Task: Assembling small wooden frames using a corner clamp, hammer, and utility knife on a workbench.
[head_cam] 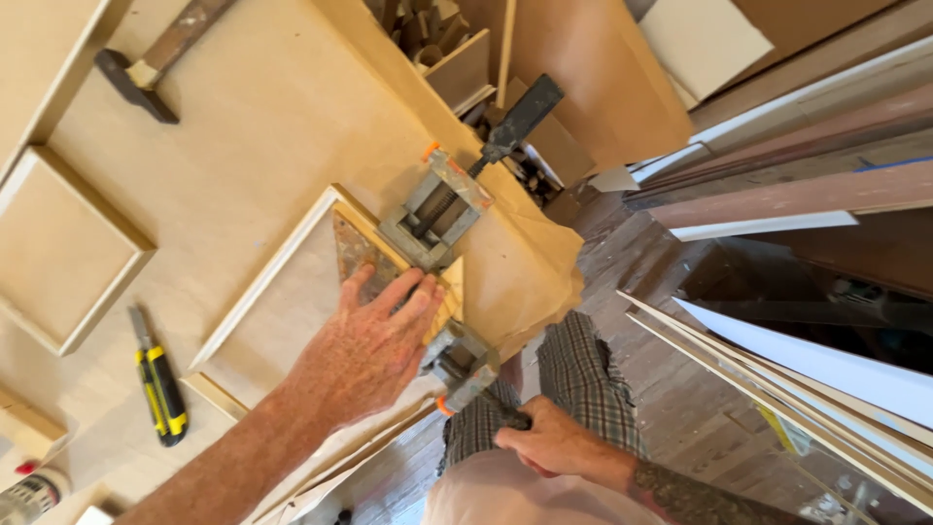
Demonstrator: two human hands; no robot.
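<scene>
Now my left hand (374, 340) lies flat, fingers (413, 292) spread, pressing the wooden frame (282, 267) corner into the corner clamp (432, 214); right hand (549, 437) curled around what seems the clamp's near handle (471, 384), its long axis pointing back toward the clamp.

A yellow-black utility knife (161, 386) lies on the bench; a hammer (155, 60) farther off; boards (797, 194) lean right.

Two hands (364, 355), two wooden frames (292, 282), one corner clamp (437, 209), one hammer (151, 63), one utility knife (160, 384)
</scene>
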